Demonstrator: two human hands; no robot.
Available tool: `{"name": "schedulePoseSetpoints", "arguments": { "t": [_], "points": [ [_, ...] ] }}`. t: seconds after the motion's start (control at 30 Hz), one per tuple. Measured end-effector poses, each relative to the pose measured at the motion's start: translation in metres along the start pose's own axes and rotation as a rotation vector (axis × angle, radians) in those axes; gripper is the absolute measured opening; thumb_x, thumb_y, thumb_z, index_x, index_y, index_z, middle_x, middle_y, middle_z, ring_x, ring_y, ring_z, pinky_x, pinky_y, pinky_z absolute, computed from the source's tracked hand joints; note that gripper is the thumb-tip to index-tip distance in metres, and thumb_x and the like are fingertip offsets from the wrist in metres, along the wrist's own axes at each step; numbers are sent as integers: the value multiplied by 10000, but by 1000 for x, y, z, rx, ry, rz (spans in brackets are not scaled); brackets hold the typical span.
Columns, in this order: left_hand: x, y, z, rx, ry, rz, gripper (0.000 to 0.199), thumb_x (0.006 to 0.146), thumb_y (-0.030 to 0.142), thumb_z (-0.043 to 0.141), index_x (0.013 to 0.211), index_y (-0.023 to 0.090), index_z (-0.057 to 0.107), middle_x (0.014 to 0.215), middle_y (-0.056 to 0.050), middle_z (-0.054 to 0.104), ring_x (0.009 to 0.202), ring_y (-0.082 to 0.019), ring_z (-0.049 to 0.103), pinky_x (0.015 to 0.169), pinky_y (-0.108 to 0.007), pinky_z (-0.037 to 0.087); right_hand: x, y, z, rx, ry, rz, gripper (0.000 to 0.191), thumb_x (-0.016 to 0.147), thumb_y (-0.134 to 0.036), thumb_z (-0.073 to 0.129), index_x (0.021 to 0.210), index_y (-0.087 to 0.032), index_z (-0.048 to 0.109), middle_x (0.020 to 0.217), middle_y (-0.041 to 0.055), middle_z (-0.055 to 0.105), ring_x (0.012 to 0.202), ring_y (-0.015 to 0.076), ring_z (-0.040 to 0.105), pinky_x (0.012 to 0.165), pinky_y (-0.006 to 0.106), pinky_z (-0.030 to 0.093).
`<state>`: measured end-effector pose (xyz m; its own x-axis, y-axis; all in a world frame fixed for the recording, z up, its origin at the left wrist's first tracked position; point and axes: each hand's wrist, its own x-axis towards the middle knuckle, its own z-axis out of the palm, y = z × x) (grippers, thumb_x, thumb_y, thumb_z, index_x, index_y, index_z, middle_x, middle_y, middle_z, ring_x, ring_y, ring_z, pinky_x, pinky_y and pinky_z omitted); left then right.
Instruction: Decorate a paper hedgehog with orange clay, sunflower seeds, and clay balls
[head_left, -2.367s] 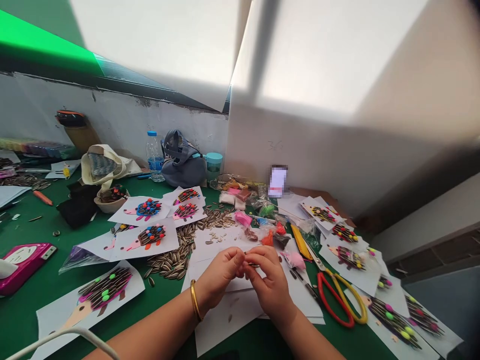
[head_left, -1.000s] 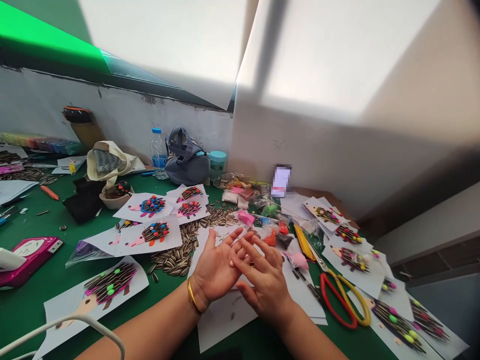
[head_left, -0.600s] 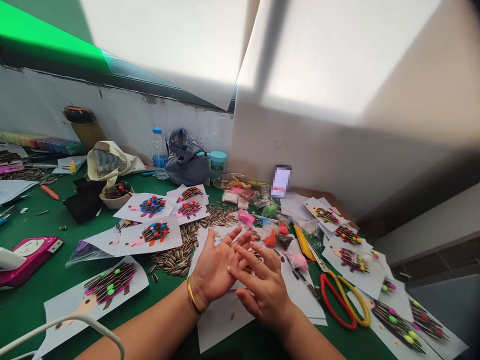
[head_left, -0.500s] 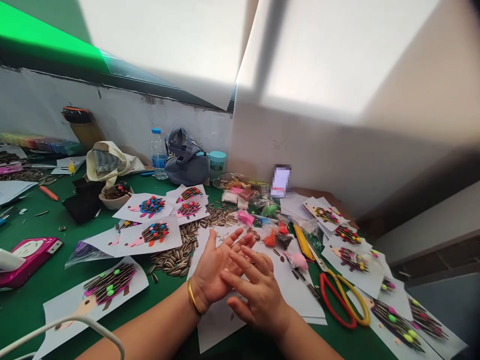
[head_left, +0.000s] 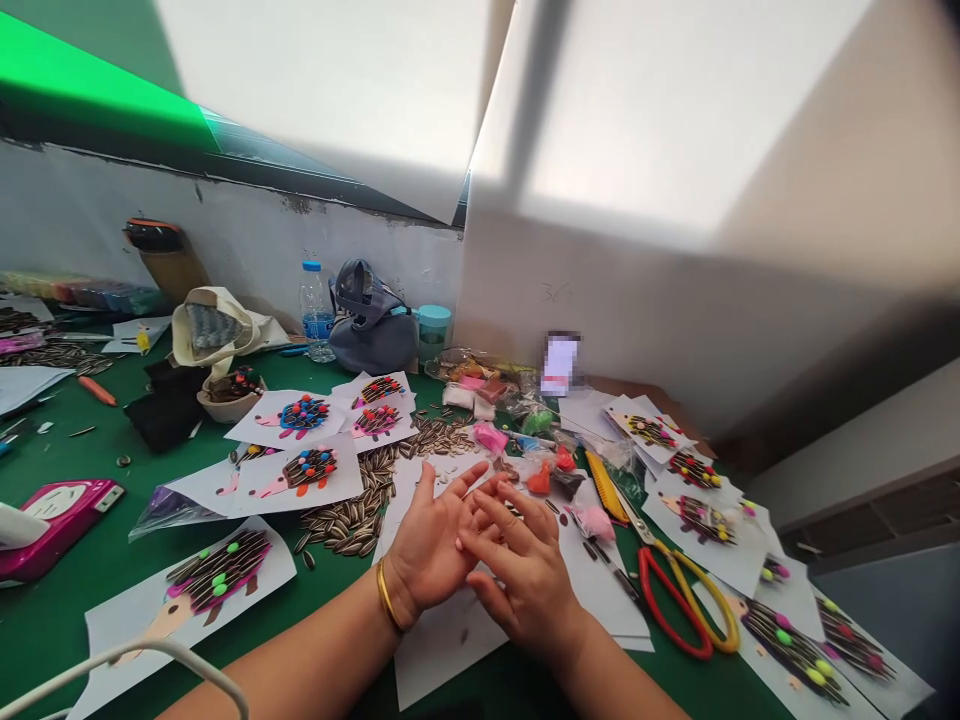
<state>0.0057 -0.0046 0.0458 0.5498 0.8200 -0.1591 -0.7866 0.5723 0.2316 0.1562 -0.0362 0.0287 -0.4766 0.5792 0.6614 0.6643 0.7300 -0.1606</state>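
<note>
My left hand (head_left: 435,545) is turned palm up over the white paper (head_left: 442,655), fingers stretched out, a gold bangle (head_left: 386,592) on its wrist. My right hand (head_left: 525,565) lies across it with fingers apart, its fingertips touching the left palm and fingers. Whether something tiny lies between them is too small to tell. Sunflower seeds (head_left: 349,515) are heaped left of the paper. Beyond the hands are bags of coloured clay, among them pink (head_left: 489,437) and orange (head_left: 540,478) lumps.
Red-and-yellow scissors (head_left: 675,600) and a yellow cutter (head_left: 606,488) lie at right. Seed-covered hedgehog pictures (head_left: 191,590) are on both sides. A magenta device (head_left: 64,520) and a white cable (head_left: 161,645) are at left; a bottle (head_left: 316,315), a grey bag (head_left: 371,325) and a phone (head_left: 560,365) stand behind.
My right hand has shifted slightly right and its fingers now lie further across the left ones. The left hand has barely moved.
</note>
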Motion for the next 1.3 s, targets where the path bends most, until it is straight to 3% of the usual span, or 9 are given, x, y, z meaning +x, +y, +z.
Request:
{"name": "schedulePoseSetpoints", "arguments": {
  "t": [0.2,0.37,0.53,0.63,0.73,0.83,0.93,1.13,1.3],
  "points": [
    [1,0,-3,10,38,-38,579,917,621,363,1237,171,537,1229,-155,616,1140,-289,599,1015,-447,425,2,-3,1,-9,-22,-44,373,906,-473,523,1218,-304,637,1403,18,536,1340,284,382,1063,443,319],
    [0,0,1,13,6,-6,583,920,621,355,1223,158,539,1216,-160,617,1142,-264,592,1006,-409,434,7,-5,-2,84,67,26,138,902,-267,563,930,-280,697,1233,-1,657,1225,239,498,1000,411,381],
    [0,-3,2,15,-1,-30,606,908,625,387,1229,134,539,1202,-178,614,1187,-285,561,1004,-410,435,8,-3,-2,242,42,55,87,895,-213,566,879,-249,644,1055,2,719,1058,206,590,926,393,425],
    [2,2,1,17,7,22,592,917,617,371,1208,137,557,1227,-183,602,1212,-292,545,1005,-429,437,2,15,-3,292,70,178,94,907,-207,547,924,-249,629,955,20,715,973,197,616,894,386,447],
    [5,10,0,27,64,109,576,917,618,369,1183,152,581,1221,-172,609,1214,-288,546,1014,-452,434,-7,45,-7,272,195,400,151,909,-282,566,1041,-233,620,939,55,693,946,219,614,865,392,469],
    [7,18,-3,37,109,170,557,918,612,376,1143,159,610,1160,-156,640,1139,-268,595,1003,-462,449,-13,71,-11,282,119,529,170,915,-349,555,937,-228,673,924,64,696,910,228,623,820,378,487],
    [9,23,-6,38,132,194,560,924,608,360,1116,155,627,1098,-148,658,1066,-252,628,985,-465,466,-15,82,-11,269,1,569,185,900,-358,565,868,-226,690,886,56,705,878,229,629,788,368,489],
    [11,24,-9,42,168,216,547,933,592,343,1064,151,638,1027,-138,662,993,-245,646,955,-466,485,-16,77,-5,222,-194,575,141,873,-286,552,898,-233,681,906,35,713,877,220,635,780,362,484],
    [12,23,-8,54,195,219,541,936,585,349,1060,145,639,994,-130,663,950,-231,653,916,-440,506,-14,76,-13,156,-273,549,128,864,-293,561,842,-239,674,858,21,709,824,207,634,730,333,471]
  ]
}}
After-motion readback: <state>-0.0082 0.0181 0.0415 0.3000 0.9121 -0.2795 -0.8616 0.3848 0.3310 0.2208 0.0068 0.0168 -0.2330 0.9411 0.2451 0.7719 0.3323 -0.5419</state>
